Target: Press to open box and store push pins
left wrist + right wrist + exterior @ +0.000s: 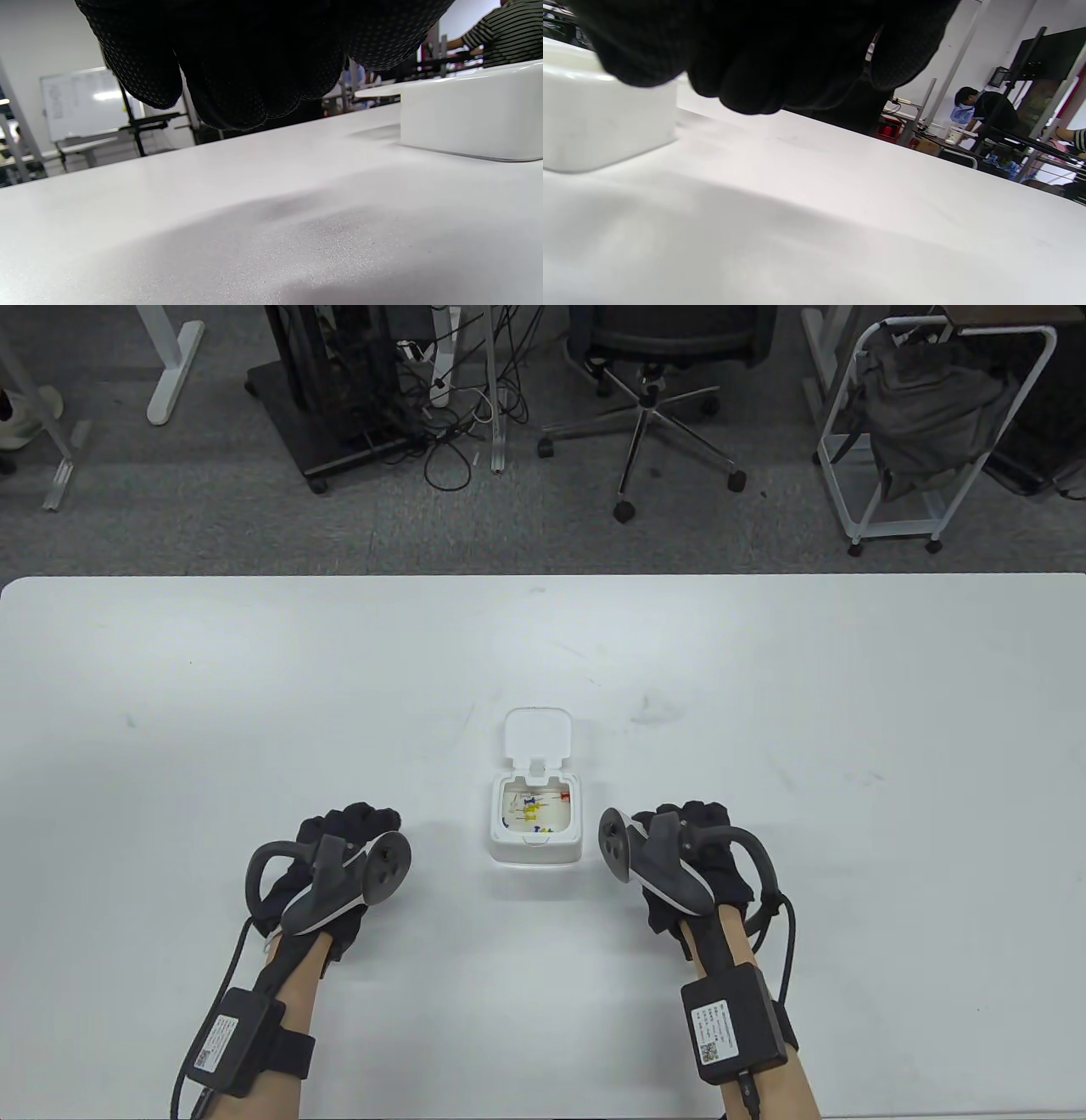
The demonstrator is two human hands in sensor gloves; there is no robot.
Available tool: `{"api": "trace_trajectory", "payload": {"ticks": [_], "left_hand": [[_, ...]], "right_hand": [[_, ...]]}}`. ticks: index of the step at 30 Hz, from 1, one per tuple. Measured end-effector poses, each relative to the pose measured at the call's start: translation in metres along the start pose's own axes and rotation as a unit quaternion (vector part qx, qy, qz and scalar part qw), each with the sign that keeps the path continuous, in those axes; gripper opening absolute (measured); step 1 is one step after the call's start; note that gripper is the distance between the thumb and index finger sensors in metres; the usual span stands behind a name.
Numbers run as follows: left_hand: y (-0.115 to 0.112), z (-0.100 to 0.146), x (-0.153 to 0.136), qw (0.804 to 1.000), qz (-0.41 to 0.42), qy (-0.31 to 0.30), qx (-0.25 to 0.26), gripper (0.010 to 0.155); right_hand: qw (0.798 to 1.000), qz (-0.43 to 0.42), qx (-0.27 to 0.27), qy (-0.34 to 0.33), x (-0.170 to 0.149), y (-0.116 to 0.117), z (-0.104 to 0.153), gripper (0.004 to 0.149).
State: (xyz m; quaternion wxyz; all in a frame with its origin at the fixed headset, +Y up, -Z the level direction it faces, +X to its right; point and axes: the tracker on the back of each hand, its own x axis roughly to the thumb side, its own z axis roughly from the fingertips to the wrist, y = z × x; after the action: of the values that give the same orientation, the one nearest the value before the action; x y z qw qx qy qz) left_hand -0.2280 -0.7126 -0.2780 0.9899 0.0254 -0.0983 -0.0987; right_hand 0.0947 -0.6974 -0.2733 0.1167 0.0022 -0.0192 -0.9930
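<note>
Small white square plastic box (535,848) sits on the white table (254,687), near the front edge and about mid-width. Its hinged white lid (537,734) is flipped back and stands open on the far side. Inside I count a scatter of coloured push pins (533,811): yellow and blue ones toward the middle, a red one at the right wall. Exact number too small for me to tell.

My left hand in its black sensor glove (339,848) rests on the table to the left of the box, apart from it, not touching. The grey tracker (348,882) strapped over its back hides most of the fingers from above. In the left wrist view the gloved fingers (229,76) hang curled loosely just above the tabletop with nothing between them; the box wall shows at the right of that view.

My right hand, also black-gloved (691,857), lies to the right of the box, nearer to it than the left but still apart from it. In the right wrist view its fingers (746,63) are bunched in a loose curl over the table, nothing held; the box side shows at the left edge.

Beyond the table: grey carpet, a black office chair (653,381), a white wire trolley (925,424) with a grey bag.
</note>
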Motion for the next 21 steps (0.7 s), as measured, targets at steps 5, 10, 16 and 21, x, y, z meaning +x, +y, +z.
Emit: {"api": "trace_trajectory", "payload": {"ticks": [5,10,16,21], "left_hand": [[0.000,0.000,0.003,1.000,0.001,-0.006,0.001,0.049],[0.000,0.000,0.005,1.000,0.002,-0.009,0.001,0.049],[0.000,-0.001,0.005,1.000,0.003,-0.010,0.001,0.049],[0.000,0.000,0.005,1.000,0.003,-0.009,0.001,0.049]], "right_hand": [[1.000,0.002,0.021,0.020,-0.019,0.021,0.012,0.049],[0.999,-0.009,0.040,0.033,-0.030,0.041,0.023,0.050],[0.998,-0.023,0.050,0.041,-0.036,0.051,0.025,0.050],[0.998,-0.007,0.059,0.033,-0.031,0.057,0.025,0.050]]}}
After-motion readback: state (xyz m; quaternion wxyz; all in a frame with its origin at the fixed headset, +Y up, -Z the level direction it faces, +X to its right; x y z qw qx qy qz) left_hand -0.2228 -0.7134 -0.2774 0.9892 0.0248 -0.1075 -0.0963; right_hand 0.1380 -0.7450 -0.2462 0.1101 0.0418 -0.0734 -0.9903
